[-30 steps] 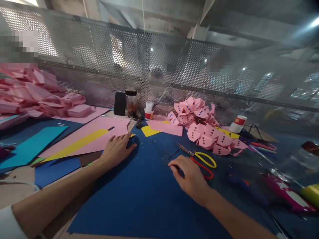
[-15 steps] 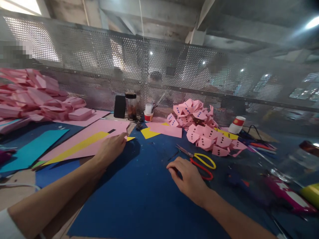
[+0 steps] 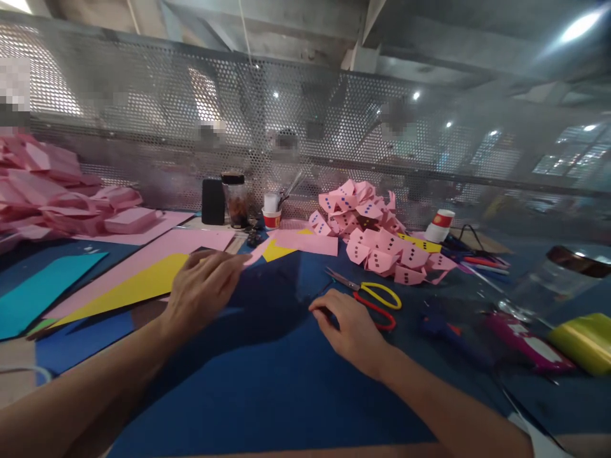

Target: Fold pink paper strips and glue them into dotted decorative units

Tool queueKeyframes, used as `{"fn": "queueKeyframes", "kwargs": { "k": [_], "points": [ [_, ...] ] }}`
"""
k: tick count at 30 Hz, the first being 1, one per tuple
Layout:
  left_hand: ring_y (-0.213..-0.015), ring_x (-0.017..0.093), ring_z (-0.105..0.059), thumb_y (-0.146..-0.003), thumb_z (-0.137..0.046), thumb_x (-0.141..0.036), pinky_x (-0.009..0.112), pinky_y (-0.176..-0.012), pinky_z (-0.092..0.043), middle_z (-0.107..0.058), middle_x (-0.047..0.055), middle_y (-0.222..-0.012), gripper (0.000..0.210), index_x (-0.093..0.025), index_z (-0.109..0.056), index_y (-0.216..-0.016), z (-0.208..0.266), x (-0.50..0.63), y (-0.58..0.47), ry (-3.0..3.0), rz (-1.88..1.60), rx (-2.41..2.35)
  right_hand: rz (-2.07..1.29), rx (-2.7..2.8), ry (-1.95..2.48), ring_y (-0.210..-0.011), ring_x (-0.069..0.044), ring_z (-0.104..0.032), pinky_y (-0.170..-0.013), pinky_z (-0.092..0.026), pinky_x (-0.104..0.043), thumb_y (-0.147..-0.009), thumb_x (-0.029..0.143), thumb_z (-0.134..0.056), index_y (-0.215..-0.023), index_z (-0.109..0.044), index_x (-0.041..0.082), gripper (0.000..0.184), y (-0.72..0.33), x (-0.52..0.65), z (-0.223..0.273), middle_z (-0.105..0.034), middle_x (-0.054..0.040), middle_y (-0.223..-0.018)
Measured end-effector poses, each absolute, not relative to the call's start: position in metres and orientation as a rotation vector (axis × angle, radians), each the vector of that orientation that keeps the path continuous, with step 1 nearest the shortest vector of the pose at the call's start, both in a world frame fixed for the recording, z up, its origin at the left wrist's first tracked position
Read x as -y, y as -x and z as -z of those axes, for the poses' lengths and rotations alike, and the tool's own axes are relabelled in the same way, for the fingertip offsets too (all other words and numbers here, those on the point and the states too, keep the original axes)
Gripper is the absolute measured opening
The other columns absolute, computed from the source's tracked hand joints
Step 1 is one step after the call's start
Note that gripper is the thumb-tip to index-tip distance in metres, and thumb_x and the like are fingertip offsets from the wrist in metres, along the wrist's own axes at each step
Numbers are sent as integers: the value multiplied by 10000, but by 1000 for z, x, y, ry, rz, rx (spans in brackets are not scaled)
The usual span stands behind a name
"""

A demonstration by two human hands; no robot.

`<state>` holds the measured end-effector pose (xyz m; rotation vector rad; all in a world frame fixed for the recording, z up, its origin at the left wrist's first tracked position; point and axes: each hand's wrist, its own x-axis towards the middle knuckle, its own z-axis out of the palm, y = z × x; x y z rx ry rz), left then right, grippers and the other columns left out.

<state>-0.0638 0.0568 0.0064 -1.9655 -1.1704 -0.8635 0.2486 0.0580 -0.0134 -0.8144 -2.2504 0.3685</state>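
My left hand (image 3: 203, 286) is raised over the left part of the blue mat, its fingers closed on a narrow pink paper strip (image 3: 260, 252) that juts out to the right of the fingertips. Below and behind that hand lie a large pink sheet (image 3: 107, 270) and a yellow paper piece (image 3: 128, 289). My right hand (image 3: 351, 331) rests low over the mat (image 3: 267, 394) with thumb and forefinger curled together; anything between them is too small to make out. Just beyond it lie scissors (image 3: 356, 286) with one yellow and one red handle.
Folded pink paper shapes with dark dots (image 3: 382, 245) are heaped at back right. Pink paper strips (image 3: 52, 191) pile up at far left, near a teal sheet (image 3: 52, 286). A lidded jar (image 3: 236, 203), paper cups (image 3: 440, 226) and a magenta pack (image 3: 527, 340) stand or lie around.
My left hand has lifted and come nearer, and a pink strip now shows at its fingertips. My right hand keeps its pose by the scissors. The view has turned slightly right.
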Motion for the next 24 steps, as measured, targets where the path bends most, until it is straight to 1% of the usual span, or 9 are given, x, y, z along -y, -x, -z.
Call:
{"fn": "queueKeyframes", "kwargs": {
  "k": [2,4,6,7,10,12,17,21,24],
  "points": [
    [-855,175,-695,-915,-595,-109,396,-977,-480,-746,15,-959,359,-253,-610,-1243,-6,-44,51,2120,918,972,-458,2164,861,-854,-173,-643,-789,-489,-310,-944,172,-535,-1118,-590,234,192,-248,-60,15,-676,-23,-941],
    [-835,154,-690,-919,-575,-76,424,-1031,-465,-738,3,-948,403,-246,-582,-1285,-5,-30,37,2322,899,839,-544,2069,906,-818,-164,-655,-767,-506,-297,-940,181,-541,-1295,-501,243,363,-247,-62,17,-678,-8,-910],
    [-880,152,-686,-930,-556,-61,454,-1091,-418,-736,20,-956,388,-196,-571,-1293,-4,-19,25,2505,813,702,-572,2040,930,-800,-158,-662,-756,-517,-291,-937,170,-531,-1426,-399,256,513,-247,-66,19,-681,0,-907],
    [-871,150,-682,-933,-546,-54,465,-1105,-400,-732,27,-928,367,-159,-576,-1282,-3,-16,21,2545,821,609,-558,2057,933,-811,-158,-664,-760,-520,-291,-935,157,-523,-1436,-404,265,526,-247,-67,20,-685,-4,-931],
    [-908,152,-679,-925,-539,-22,439,-1108,-402,-724,45,-938,363,-127,-577,-1271,1,-12,13,2592,830,539,-445,2156,915,-899,-171,-660,-816,-514,-304,-929,131,-517,-1211,-619,255,324,-247,-71,22,-689,-23,-996],
    [-895,150,-683,-921,-544,-20,420,-1096,-420,-720,40,-928,357,-133,-583,-1258,3,-13,12,2598,847,546,-370,2195,901,-949,-177,-647,-863,-502,-313,-926,118,-523,-1040,-676,230,220,-247,-71,23,-686,-31,-1013],
    [-887,153,-685,-927,-543,-33,436,-1099,-420,-723,46,-938,355,-137,-582,-1265,5,-16,15,2612,864,549,-264,2234,934,-949,-180,-619,-856,-502,-316,-873,63,-563,-1086,-667,231,291,-247,-72,25,-630,-47,-1046],
    [-869,147,-689,-917,-549,-35,429,-1082,-436,-733,34,-930,343,-154,-584,-1236,4,-15,12,2618,895,541,-244,2247,927,-903,-168,-599,-824,-499,-304,-874,69,-583,-998,-689,226,226,-247,-72,24,-593,-44,-1021],
    [-813,138,-685,-878,-614,-33,435,-1064,-454,-737,22,-907,366,-154,-567,-1220,3,-15,7,2595,971,592,-167,2191,916,-942,-192,-576,-859,-486,-343,-876,87,-596,-972,-687,217,185,-246,-70,18,-586,-56,-1020]
  ]
}}
